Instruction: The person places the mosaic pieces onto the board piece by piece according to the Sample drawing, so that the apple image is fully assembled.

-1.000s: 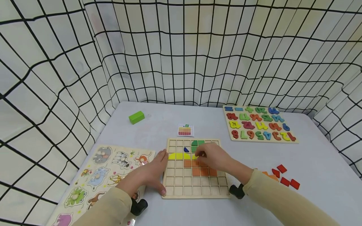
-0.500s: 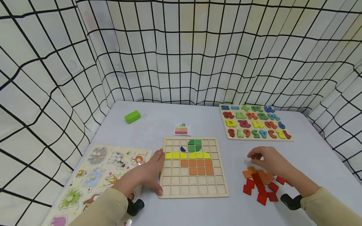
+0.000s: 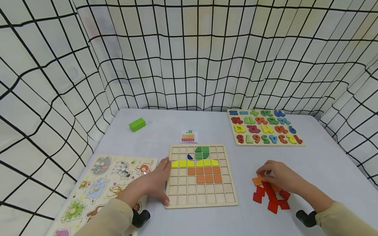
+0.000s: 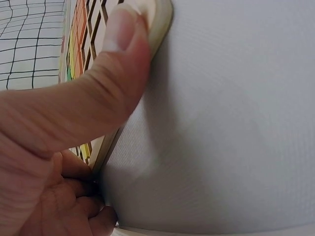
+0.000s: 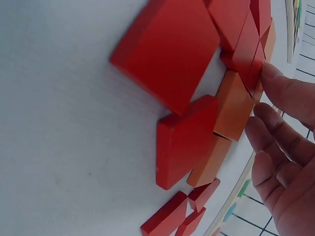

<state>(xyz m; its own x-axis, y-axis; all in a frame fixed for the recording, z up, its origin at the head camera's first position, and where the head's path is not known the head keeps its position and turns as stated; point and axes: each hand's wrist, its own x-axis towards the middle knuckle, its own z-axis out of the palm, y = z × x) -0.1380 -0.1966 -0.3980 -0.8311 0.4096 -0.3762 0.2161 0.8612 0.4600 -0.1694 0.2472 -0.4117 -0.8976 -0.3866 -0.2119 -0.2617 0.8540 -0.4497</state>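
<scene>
A wooden grid board (image 3: pixel 200 194) lies in the middle of the table, holding green, yellow and orange tiles and one small blue piece. My left hand (image 3: pixel 155 183) rests against the board's left edge. Its thumb (image 4: pixel 123 49) presses on the board's near-left corner (image 4: pixel 160 19). My right hand (image 3: pixel 279 178) is down on a pile of red tiles (image 3: pixel 271 200) and orange tiles to the right of the board. In the right wrist view its fingertips (image 5: pixel 268 73) touch the edge of an orange tile (image 5: pixel 236 105) among the red tiles (image 5: pixel 167 49). No tile is lifted.
A number puzzle board (image 3: pixel 265 144) lies at the back right and an animal puzzle board (image 3: pixel 130 159) at the front left. A green block (image 3: pixel 137 124) and a small pattern card (image 3: pixel 189 136) sit behind the grid board. Netted walls enclose the grey table (image 3: pixel 325 157).
My right hand left the grid board, swung right and came down onto the tile pile. The left hand has stayed at the board's left edge.
</scene>
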